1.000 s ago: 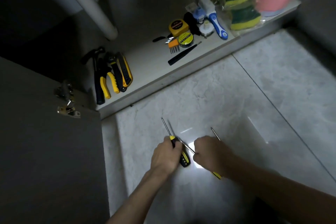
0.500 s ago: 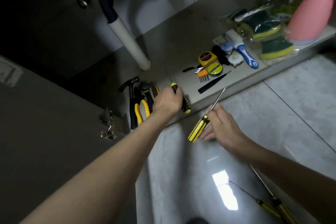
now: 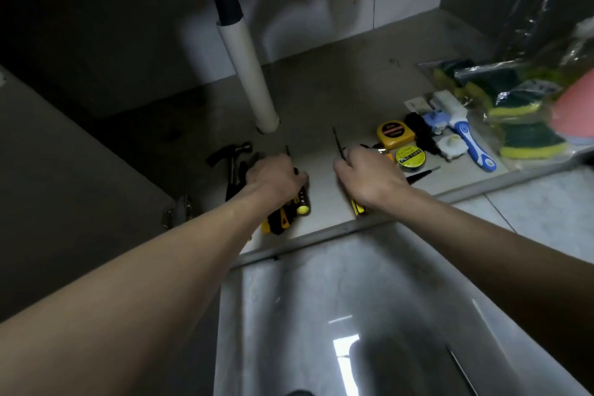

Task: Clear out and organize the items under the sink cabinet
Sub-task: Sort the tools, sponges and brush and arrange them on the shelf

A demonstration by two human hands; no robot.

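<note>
Both my hands reach onto the cabinet floor [image 3: 324,202] under the sink. My left hand [image 3: 273,177] grips a black-and-yellow screwdriver [image 3: 302,202], its tip pointing to the back, next to the hammer [image 3: 229,157] and the yellow-handled pliers [image 3: 276,222]. My right hand [image 3: 366,175] grips a second yellow-handled screwdriver [image 3: 358,210]; its dark shaft sticks out past my fingers toward the back. Right of that hand lie a yellow tape measure [image 3: 395,133], a roll of tape [image 3: 409,156] and a black tool [image 3: 421,175].
A white drain pipe [image 3: 249,74] comes down to the cabinet floor just behind my hands. A blue-handled brush [image 3: 469,141], bagged green-yellow sponges [image 3: 514,125] and a pink bottle [image 3: 575,112] crowd the right side. The open cabinet door [image 3: 64,186] stands at left. Another screwdriver shaft [image 3: 463,370] lies on the tiled floor.
Both hands have carried their screwdrivers from the tiled floor up and forward into the cabinet, down onto its floor. The view has moved closer to the cabinet.
</note>
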